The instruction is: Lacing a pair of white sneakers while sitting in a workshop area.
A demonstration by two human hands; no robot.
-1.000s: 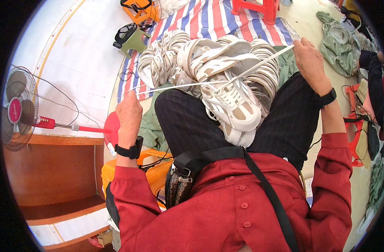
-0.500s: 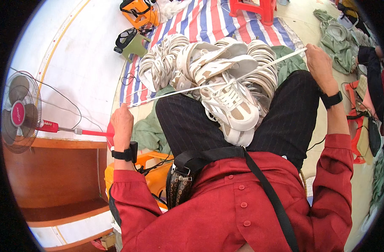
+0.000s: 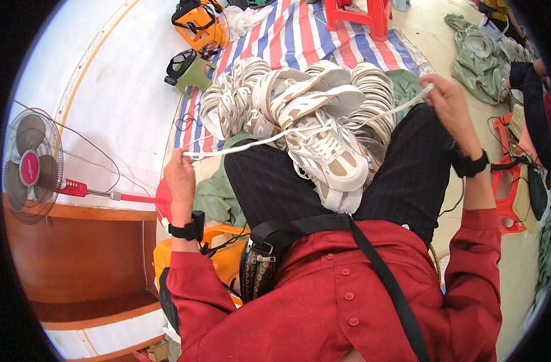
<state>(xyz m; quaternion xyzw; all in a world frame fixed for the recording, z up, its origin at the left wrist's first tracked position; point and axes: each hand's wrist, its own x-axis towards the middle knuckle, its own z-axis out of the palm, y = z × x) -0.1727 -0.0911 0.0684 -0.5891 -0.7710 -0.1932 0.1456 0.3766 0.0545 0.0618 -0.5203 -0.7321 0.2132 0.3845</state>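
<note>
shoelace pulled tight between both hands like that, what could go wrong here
1. The white shoelace is stretched taut between the left hand and right hand; a hard tug might pull one end free of an eyelet or out of a grip.
2. The sneaker rests loose on the lap, so pulling could tip it off.
3. The heap of shoe parts sits close behind, and a slack lace could snag there.

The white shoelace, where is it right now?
In the head view, the white shoelace is stretched tight between the left hand and the raised right hand, passing over the white sneaker on the person's lap.
</note>
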